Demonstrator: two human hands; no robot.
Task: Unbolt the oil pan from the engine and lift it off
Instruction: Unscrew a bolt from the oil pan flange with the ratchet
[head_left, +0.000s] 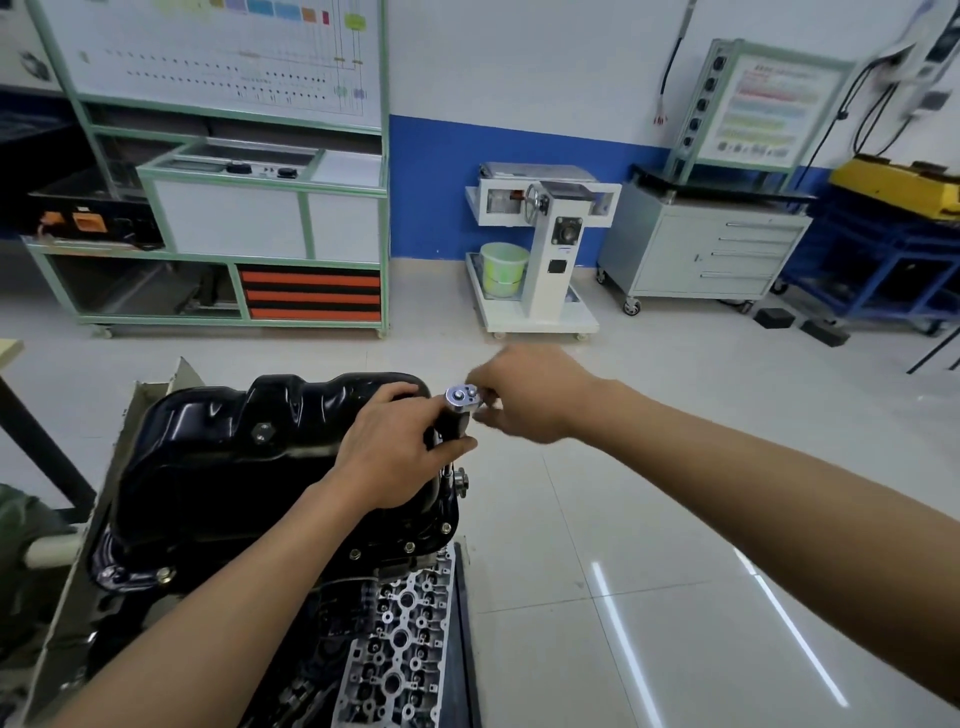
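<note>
A glossy black oil pan sits on top of an upturned engine at the lower left, with several bolts showing along its near flange. A ratchet wrench stands at the pan's right edge, its silver head uppermost over a dark socket extension. My left hand grips the extension just below the head. My right hand holds the ratchet's handle to the right of the head; the handle is hidden under the fingers and the hand is blurred.
The engine rests on a metal stand with light tiled floor to its right. Against the far wall stand a green-framed training bench, a white wheeled machine with a green bucket, a grey drawer cabinet and a blue cart.
</note>
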